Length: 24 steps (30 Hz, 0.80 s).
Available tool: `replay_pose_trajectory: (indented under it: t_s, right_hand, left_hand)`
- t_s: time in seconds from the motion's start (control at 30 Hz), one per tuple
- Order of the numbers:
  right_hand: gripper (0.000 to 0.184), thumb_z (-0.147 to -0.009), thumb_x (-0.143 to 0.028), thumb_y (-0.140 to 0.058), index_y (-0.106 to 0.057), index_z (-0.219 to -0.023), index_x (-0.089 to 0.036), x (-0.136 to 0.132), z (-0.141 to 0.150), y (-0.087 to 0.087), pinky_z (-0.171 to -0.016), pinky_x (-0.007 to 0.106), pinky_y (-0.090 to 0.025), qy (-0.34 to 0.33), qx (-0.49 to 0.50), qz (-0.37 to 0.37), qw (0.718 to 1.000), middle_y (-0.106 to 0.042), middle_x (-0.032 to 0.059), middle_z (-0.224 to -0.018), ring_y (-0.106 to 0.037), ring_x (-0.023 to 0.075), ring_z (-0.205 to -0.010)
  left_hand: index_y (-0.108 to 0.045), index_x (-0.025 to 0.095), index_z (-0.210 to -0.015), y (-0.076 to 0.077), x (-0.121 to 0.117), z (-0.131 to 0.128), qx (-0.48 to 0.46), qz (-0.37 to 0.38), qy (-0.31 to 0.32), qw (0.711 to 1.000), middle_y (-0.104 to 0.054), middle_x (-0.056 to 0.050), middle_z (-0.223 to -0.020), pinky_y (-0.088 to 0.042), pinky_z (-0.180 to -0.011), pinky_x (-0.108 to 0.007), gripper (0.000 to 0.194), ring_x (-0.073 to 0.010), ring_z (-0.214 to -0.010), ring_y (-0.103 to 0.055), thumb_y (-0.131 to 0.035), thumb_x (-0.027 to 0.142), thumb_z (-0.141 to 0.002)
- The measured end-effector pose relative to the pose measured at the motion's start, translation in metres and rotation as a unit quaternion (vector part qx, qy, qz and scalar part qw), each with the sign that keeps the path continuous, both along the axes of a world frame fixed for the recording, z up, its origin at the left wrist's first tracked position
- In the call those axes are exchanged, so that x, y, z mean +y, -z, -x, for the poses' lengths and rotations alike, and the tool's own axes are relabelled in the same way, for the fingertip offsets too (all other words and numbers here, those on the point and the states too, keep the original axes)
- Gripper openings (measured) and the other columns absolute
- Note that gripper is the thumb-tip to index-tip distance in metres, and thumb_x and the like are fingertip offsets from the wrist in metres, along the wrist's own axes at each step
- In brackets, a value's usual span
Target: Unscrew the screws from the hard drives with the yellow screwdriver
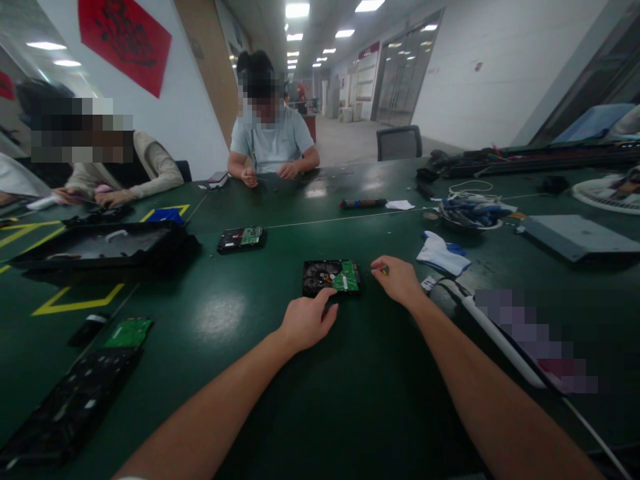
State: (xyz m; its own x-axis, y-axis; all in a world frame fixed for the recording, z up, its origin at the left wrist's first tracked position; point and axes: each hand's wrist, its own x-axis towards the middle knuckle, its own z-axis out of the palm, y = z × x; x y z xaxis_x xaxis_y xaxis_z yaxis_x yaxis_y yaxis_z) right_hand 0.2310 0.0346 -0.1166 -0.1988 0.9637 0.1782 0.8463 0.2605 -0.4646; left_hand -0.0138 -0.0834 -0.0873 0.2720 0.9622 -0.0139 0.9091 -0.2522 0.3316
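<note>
A hard drive (323, 275) lies on the green table in front of me, its black underside and green circuit board facing up. My left hand (309, 321) rests at its near edge, index finger stretched onto the drive and thumb apart; it grasps nothing. Just right of the drive, my right hand (397, 277) is closed in a pinch. A small dark and yellowish bit shows at those fingers, too small to name. A second hard drive (241, 239) lies farther back on the left.
A black tray (107, 245) and stacked drives (75, 397) stand left. Right are a white glove (443, 253), a power strip (503, 340), a bowl of blue items (470, 212) and a grey metal box (583, 237). A screwdriver-like tool (364, 203) lies behind. Two people sit across.
</note>
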Motion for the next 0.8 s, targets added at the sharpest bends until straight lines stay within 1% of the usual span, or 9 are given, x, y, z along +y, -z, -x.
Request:
replay_pose_trajectory:
  t_s: [0.13, 0.23, 0.33, 0.43, 0.53, 0.67, 0.73, 0.8]
  right_hand:
    - [0.013, -0.096, -0.024, -0.064, -0.076, -0.1, -0.021, 0.002, 0.001, -0.001, -0.095, 0.034, -0.048, -0.004, -0.02, 0.006, 1.0, -0.078, 0.0059, -0.106, -0.069, 0.0229, -0.105]
    - [0.017, -0.099, -0.028, -0.061, -0.077, -0.103, -0.021, 0.004, -0.002, -0.001, -0.096, 0.034, -0.048, 0.017, -0.013, 0.013, 1.0, -0.079, 0.0063, -0.109, -0.07, 0.0229, -0.106]
    - [0.021, -0.1, -0.027, -0.058, -0.077, -0.105, -0.02, 0.004, -0.009, -0.002, -0.095, 0.035, -0.049, 0.043, -0.011, 0.02, 0.999, -0.079, 0.0081, -0.111, -0.071, 0.0237, -0.106]
    - [0.019, -0.098, -0.025, -0.06, -0.078, -0.103, -0.02, 0.002, -0.015, -0.002, -0.093, 0.034, -0.049, 0.05, -0.013, 0.03, 0.998, -0.079, 0.0073, -0.11, -0.071, 0.0237, -0.105]
    - [0.017, -0.097, -0.025, -0.063, -0.078, -0.103, -0.022, -0.002, -0.015, -0.003, -0.093, 0.032, -0.049, 0.029, -0.016, 0.036, 0.999, -0.079, 0.0048, -0.107, -0.071, 0.0219, -0.103]
    - [0.015, -0.096, -0.026, -0.065, -0.078, -0.102, -0.022, -0.007, -0.009, -0.004, -0.089, 0.031, -0.048, -0.022, -0.03, 0.024, 0.999, -0.077, 0.0053, -0.105, -0.069, 0.0212, -0.101]
    - [0.014, -0.096, -0.026, -0.066, -0.078, -0.101, -0.022, -0.008, -0.006, -0.005, -0.088, 0.03, -0.048, -0.031, -0.042, 0.023, 0.998, -0.076, 0.0059, -0.104, -0.068, 0.0208, -0.1]
    - [0.013, -0.097, -0.024, -0.065, -0.078, -0.099, -0.021, -0.008, -0.005, -0.005, -0.087, 0.029, -0.047, -0.026, -0.054, 0.026, 0.998, -0.075, 0.0063, -0.104, -0.068, 0.0204, -0.1]
  left_hand:
    - [-0.056, 0.021, -0.144, 0.001, 0.0, 0.0, -0.004, -0.002, 0.003, 1.0, -0.073, -0.002, -0.075, -0.053, -0.073, -0.034, 0.048, -0.0225, -0.075, -0.073, -0.039, 0.045, -0.106]
    - [-0.056, 0.021, -0.144, 0.002, 0.0, 0.001, -0.005, -0.004, 0.003, 1.0, -0.073, -0.002, -0.075, -0.053, -0.073, -0.035, 0.049, -0.0232, -0.074, -0.073, -0.039, 0.045, -0.106]
    - [-0.057, 0.022, -0.143, 0.003, 0.0, 0.001, -0.002, -0.01, -0.002, 1.0, -0.073, -0.002, -0.075, -0.053, -0.074, -0.036, 0.048, -0.0239, -0.076, -0.074, -0.039, 0.045, -0.105]
    - [-0.057, 0.022, -0.143, 0.003, 0.0, 0.001, 0.0, -0.009, -0.002, 1.0, -0.074, -0.002, -0.075, -0.053, -0.074, -0.035, 0.048, -0.0233, -0.077, -0.074, -0.039, 0.045, -0.105]
    - [-0.057, 0.021, -0.144, 0.003, 0.0, 0.001, -0.005, -0.005, 0.003, 1.0, -0.074, -0.002, -0.075, -0.054, -0.074, -0.034, 0.048, -0.0225, -0.076, -0.074, -0.039, 0.045, -0.106]
    - [-0.057, 0.023, -0.144, 0.003, 0.0, 0.001, -0.009, -0.012, 0.0, 1.0, -0.073, -0.002, -0.076, -0.054, -0.074, -0.034, 0.048, -0.0227, -0.076, -0.074, -0.039, 0.045, -0.106]
    - [-0.057, 0.023, -0.144, 0.003, 0.0, 0.001, -0.007, -0.01, -0.002, 1.0, -0.073, -0.002, -0.076, -0.054, -0.075, -0.034, 0.047, -0.0229, -0.076, -0.074, -0.04, 0.044, -0.105]
    - [-0.057, 0.023, -0.144, 0.002, 0.0, 0.001, -0.006, -0.008, 0.0, 1.0, -0.073, -0.002, -0.076, -0.054, -0.075, -0.034, 0.047, -0.0226, -0.076, -0.074, -0.04, 0.044, -0.105]
